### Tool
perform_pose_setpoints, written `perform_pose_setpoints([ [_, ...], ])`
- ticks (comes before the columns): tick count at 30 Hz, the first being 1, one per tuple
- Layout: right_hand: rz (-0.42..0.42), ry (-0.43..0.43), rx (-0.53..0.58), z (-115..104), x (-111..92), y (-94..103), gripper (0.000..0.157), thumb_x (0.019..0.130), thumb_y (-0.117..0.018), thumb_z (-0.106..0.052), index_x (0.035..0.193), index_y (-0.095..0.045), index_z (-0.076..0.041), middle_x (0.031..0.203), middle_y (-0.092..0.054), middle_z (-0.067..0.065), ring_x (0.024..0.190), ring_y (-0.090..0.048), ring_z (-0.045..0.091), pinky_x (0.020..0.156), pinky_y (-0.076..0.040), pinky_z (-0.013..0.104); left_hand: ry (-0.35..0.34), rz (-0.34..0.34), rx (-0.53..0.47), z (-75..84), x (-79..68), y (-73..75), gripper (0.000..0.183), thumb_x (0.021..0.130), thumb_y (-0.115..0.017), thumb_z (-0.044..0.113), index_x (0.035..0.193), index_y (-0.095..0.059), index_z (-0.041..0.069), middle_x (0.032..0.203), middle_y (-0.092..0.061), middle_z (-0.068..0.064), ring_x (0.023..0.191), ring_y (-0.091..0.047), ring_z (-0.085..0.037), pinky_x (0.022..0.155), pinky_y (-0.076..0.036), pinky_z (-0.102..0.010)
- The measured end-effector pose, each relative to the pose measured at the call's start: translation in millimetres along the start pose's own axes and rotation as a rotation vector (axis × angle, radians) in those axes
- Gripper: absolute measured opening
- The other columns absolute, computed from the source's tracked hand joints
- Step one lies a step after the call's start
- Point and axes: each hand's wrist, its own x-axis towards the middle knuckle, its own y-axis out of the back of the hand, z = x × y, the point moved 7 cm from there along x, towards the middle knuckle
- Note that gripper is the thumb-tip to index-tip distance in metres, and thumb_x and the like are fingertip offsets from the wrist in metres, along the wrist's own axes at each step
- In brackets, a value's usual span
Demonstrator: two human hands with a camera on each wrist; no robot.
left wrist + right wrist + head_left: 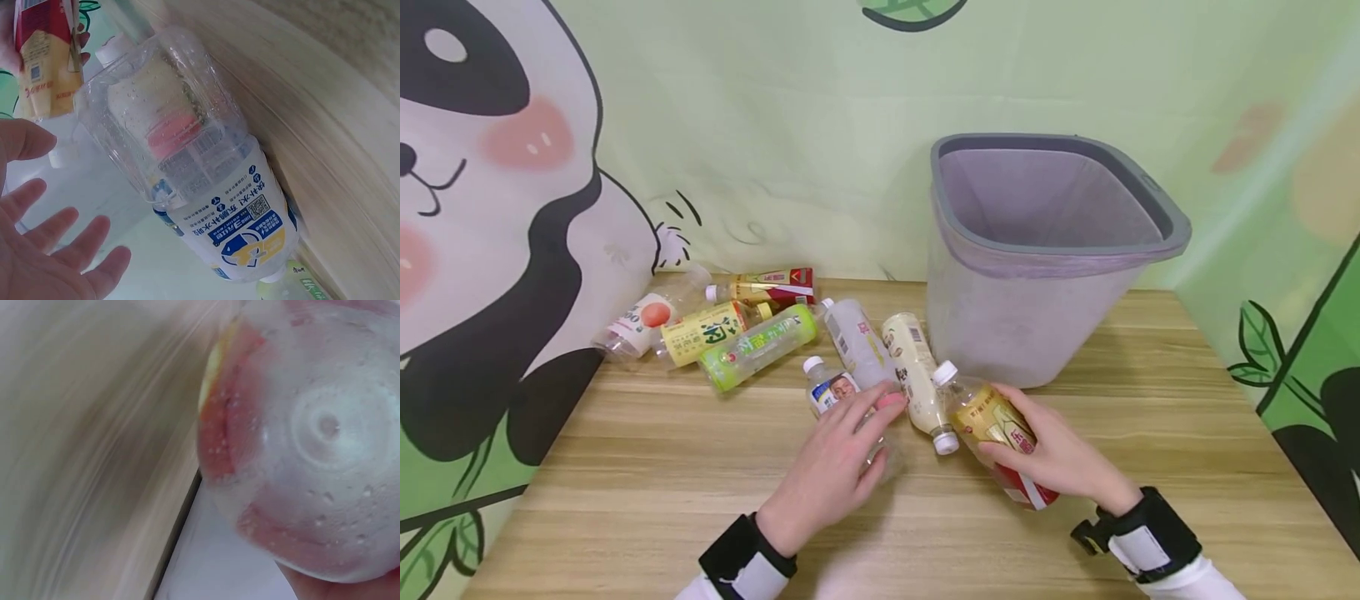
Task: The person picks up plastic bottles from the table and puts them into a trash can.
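My right hand (1063, 450) grips a plastic bottle (988, 414) with a gold and red label and a white cap, tilted over the table. Its clear base (328, 431) fills much of the right wrist view. My left hand (820, 471) hovers over a clear bottle (832, 389) with a blue and white label, partly hidden by the hand in the head view. In the left wrist view, the fingers (100, 278) are spread and apart from that bottle. A cream-labelled bottle (916, 371) and a frosted bottle (855, 333) lie between the hands and the bin.
A grey bin (1000, 317) stands at the back right of the wooden table (662, 483). Back left lie a green bottle (760, 346), a yellow-labelled bottle (703, 333), a peach-pictured bottle (640, 323) and another gold and red bottle (775, 286). Printed cloth hangs behind.
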Motion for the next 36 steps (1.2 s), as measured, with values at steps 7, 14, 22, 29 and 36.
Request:
perform_pose_setpoints([
  [7, -0.007, -0.003, 0.090, -13.3, 7.0, -5.0, 0.068, 0.087, -0.066, -0.038, 0.143, -0.037, -0.012, 0.126, -0.054, 0.013, 0.096, -0.056, 0.021, 0.074, -0.050, 0.037, 0.093, 0.053, -0.008, -9.2, 0.8, 7.6, 0.054, 0.083, -0.060, 0.014, 0.136, -0.047, 0.013, 0.145, -0.039, -0.015, 0.127, -0.041, -0.034, 0.104, -0.036, -0.053],
  [14, 0.022, 0.008, 0.124, -32.8, 23.8, -2.3, 0.068, 0.086, -0.066, -0.039, 0.142, -0.037, -0.014, 0.121, -0.057, 0.009, 0.095, -0.058, 0.020, 0.074, -0.051, 0.038, 0.151, 0.069, -0.025, -14.1, 1.8, 10.6, 0.052, 0.085, -0.058, 0.015, 0.136, -0.048, 0.013, 0.146, -0.038, -0.013, 0.126, -0.042, -0.032, 0.101, -0.039, -0.051],
  [22, 0.063, 0.056, 0.131, -59.1, 41.0, 6.5, 0.065, 0.086, -0.066, -0.037, 0.141, -0.038, -0.016, 0.110, -0.061, 0.005, 0.088, -0.058, 0.017, 0.069, -0.051, 0.034, 0.140, 0.062, -0.029, -12.4, 4.8, 8.4, 0.053, 0.085, -0.057, 0.016, 0.137, -0.046, 0.011, 0.147, -0.037, -0.013, 0.128, -0.040, -0.032, 0.105, -0.036, -0.050],
  [29, 0.127, 0.091, 0.075, -84.7, 52.7, 20.1, 0.070, 0.084, -0.068, -0.041, 0.141, -0.038, -0.013, 0.112, -0.061, 0.005, 0.088, -0.059, 0.016, 0.069, -0.052, 0.034, 0.104, 0.062, -0.019, -8.3, 6.0, 7.9, 0.054, 0.082, -0.060, 0.016, 0.135, -0.048, 0.011, 0.144, -0.040, -0.014, 0.127, -0.041, -0.032, 0.106, -0.033, -0.052],
  [36, 0.136, 0.146, 0.096, -111.9, 63.6, 35.6, 0.067, 0.085, -0.067, -0.037, 0.140, -0.039, -0.010, 0.110, -0.062, 0.005, 0.085, -0.060, 0.016, 0.066, -0.053, 0.033, 0.089, 0.068, -0.035, -5.0, 6.1, 8.8, 0.054, 0.082, -0.060, 0.015, 0.135, -0.048, 0.012, 0.145, -0.039, -0.014, 0.128, -0.041, -0.031, 0.109, -0.030, -0.052],
])
